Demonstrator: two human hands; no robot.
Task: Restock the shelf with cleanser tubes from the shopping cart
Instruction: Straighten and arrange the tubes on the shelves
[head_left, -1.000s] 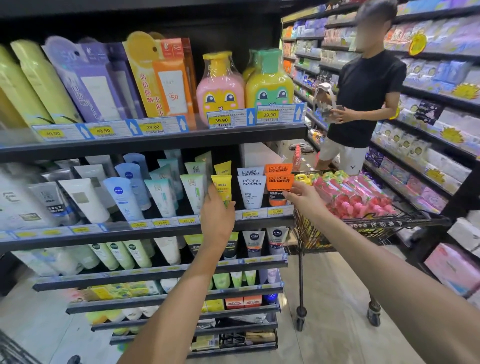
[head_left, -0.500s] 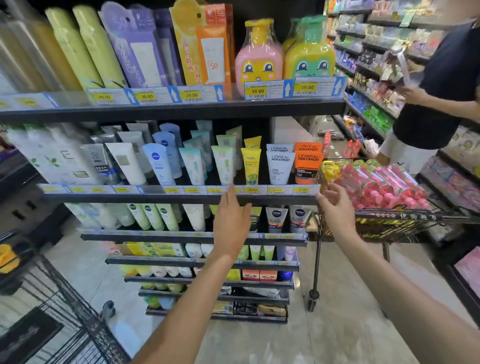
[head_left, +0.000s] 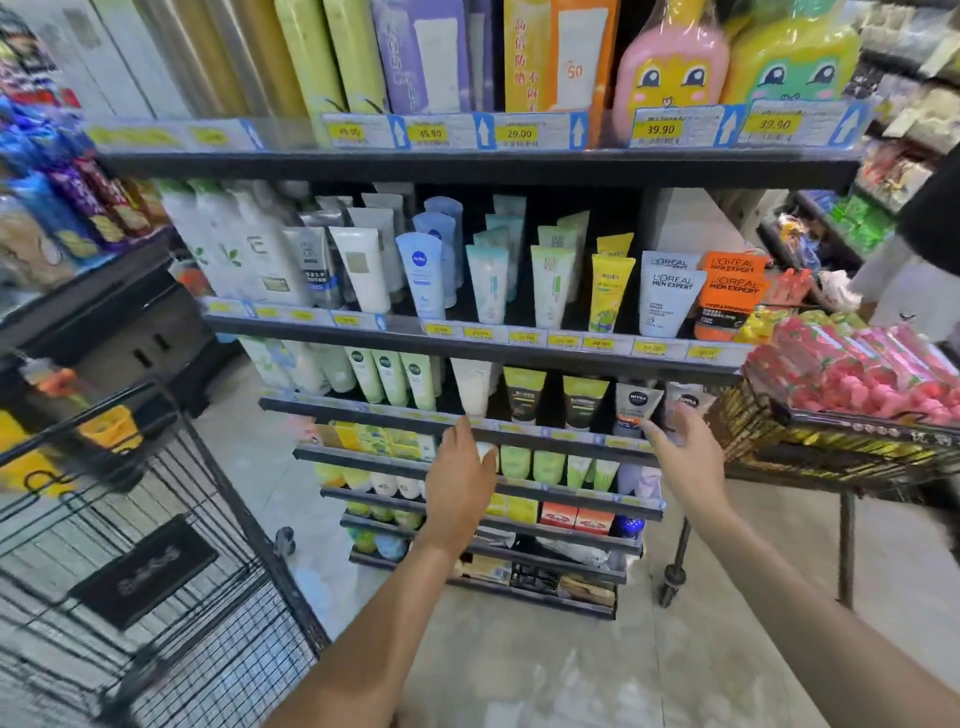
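A dark tiered shelf (head_left: 519, 349) holds rows of upright cleanser tubes, among them a yellow tube (head_left: 609, 293) and white and orange L'Oreal tubes (head_left: 670, 293). My left hand (head_left: 460, 480) hovers open in front of the lower tiers, holding nothing. My right hand (head_left: 685, 457) is open too, fingers spread beside the Nivea tubes (head_left: 636, 408), just left of the shopping cart (head_left: 831, 447). That cart at the right carries pink and red packs (head_left: 852, 371) and yellow items.
A second black wire cart (head_left: 156, 561) stands at the lower left. Big bottles and boxes fill the top shelf (head_left: 467, 161). Another person's dark clothing (head_left: 935, 208) shows at the right edge. Tiled floor (head_left: 571, 665) lies below.
Both hands have dropped from the middle shelf level to the lower tiers. The view swung left and down, bringing the left cart into sight and pushing the other person nearly out of frame.
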